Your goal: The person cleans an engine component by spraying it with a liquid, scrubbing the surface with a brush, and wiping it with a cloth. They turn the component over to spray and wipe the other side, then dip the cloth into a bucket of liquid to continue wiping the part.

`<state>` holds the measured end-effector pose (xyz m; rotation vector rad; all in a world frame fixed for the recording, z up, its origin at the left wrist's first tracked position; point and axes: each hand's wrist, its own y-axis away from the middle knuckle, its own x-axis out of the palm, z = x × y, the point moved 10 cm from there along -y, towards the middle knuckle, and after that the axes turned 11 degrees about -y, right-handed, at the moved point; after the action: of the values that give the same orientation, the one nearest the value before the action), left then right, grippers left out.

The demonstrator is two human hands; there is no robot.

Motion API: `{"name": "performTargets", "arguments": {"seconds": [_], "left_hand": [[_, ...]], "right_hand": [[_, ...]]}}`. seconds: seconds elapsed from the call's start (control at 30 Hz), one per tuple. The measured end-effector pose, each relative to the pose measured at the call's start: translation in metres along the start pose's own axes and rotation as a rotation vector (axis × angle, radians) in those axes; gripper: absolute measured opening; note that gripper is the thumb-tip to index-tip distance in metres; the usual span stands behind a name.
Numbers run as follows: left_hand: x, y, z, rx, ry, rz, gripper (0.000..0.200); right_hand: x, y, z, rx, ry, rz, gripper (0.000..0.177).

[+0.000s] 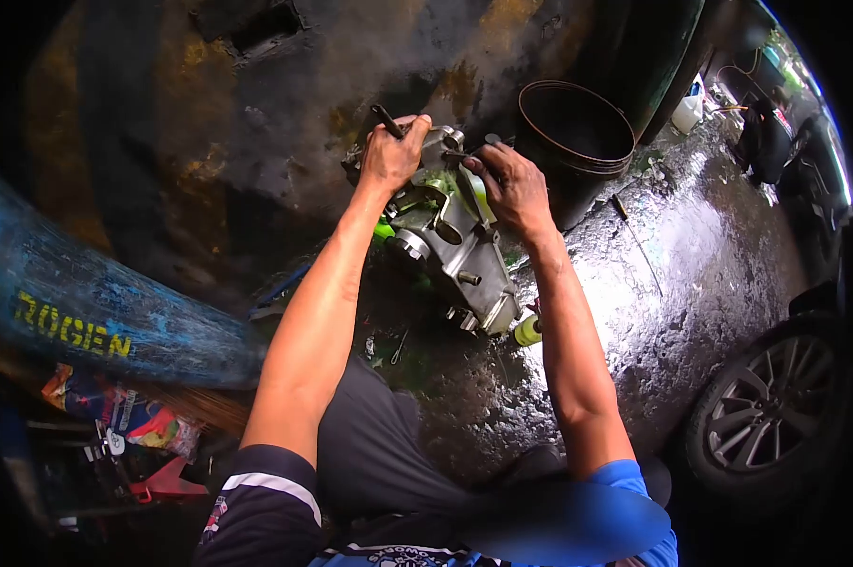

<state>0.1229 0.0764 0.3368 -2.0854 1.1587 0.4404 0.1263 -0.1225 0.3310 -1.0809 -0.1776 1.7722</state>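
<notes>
A metal engine part (pixel 473 260) with bright green patches rests on the dark, wet floor. Over its upper left edge, my left hand (pixel 395 156) is wrapped round a dark tool (pixel 386 120), whose end sticks up past the thumb. My right hand (pixel 513 187) is at the part's upper right side, its fingers closed round a dark handle (pixel 491 140); the lower end of that tool is hard to make out. A yellow-green object (pixel 527 331) lies by the part's lower right corner, partly behind my right forearm.
A round dark container (pixel 577 118) stands beyond my right hand. At the right are a long thin screwdriver (pixel 639 241), a wheel (pixel 771 402) and a white container (pixel 688 109). A blue cylinder (pixel 114 293) lies at the left, near plastic packets (pixel 129 411).
</notes>
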Motion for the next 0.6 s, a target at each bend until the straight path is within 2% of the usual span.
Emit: {"name": "performTargets", "arguments": {"seconds": [0.03,0.13,0.23,0.33,0.5,0.57,0.6], "left_hand": [[-0.003,0.0,-0.008,0.104,0.023,-0.04,0.044],[-0.006,0.001,0.004,-0.038,0.009,0.0,0.045],[-0.001,0.0,0.001,0.007,-0.005,-0.015,0.046],[-0.003,0.003,0.008,-0.132,-0.044,0.026,0.046],[0.002,0.006,0.005,-0.114,-0.134,-0.053,0.045],[0.001,0.006,-0.006,-0.125,-0.118,0.0,0.044],[-0.002,0.004,-0.008,-0.113,-0.127,-0.039,0.045]], "right_hand": [[0.004,0.003,-0.003,0.02,0.021,0.01,0.024],[0.003,0.013,-0.005,0.086,-0.054,-0.013,0.028],[-0.007,-0.002,0.015,0.027,-0.001,-0.085,0.027],[0.002,0.006,0.003,0.114,0.024,-0.049,0.029],[-0.017,-0.006,0.028,0.092,0.114,-0.175,0.032],[-0.016,0.003,0.019,0.209,0.134,-0.109,0.032],[-0.018,0.004,0.019,0.259,0.145,-0.075,0.032]]}}
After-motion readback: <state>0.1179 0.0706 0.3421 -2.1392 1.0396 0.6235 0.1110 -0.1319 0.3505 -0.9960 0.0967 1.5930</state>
